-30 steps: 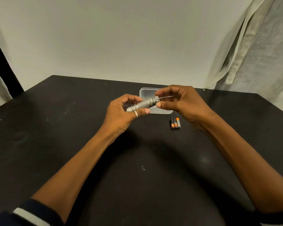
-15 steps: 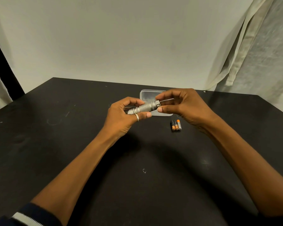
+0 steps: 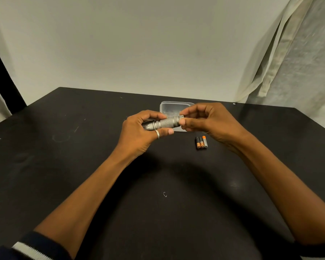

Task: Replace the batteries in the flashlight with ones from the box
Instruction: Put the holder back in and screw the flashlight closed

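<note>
Flashlight (image 3: 165, 123): silver, knurled barrel, held roughly level in the air over the table, between both hands. It sits in front of the box in the head view, with the wider head end to the left and the tail end to the right.
Left hand (image 3: 137, 132): wrapped round the head end, fingers curled over the top and thumb underneath. Firm grasp on the flashlight.
Right hand (image 3: 204, 121): pinches the tail end between thumb and curled fingertips. Tail cap itself is mostly covered, so can't tell how it sits on the barrel.
Ring (image 3: 157, 133): silver band on the left thumb, just under the barrel.
Box (image 3: 169, 107): clear plastic tub on the table behind the hands, no lid on it. Near edge is hidden by the flashlight and fingers; contents can't be made out.
Batteries (image 3: 201, 142): three small cells lying flat on the table, side by side and touching, dark and orange bands. They lie just below the right hand, apart from the box.
Table (image 3: 64, 166): black top, a few pale scuffs.
Wire scrap (image 3: 165, 194): tiny bent piece on the table, between the forearms.
Sleeve (image 3: 26, 248): dark with a white stripe, pushed up the left forearm.
Curtain (image 3: 289, 53): pale fabric hanging at the right, against a plain wall.
</note>
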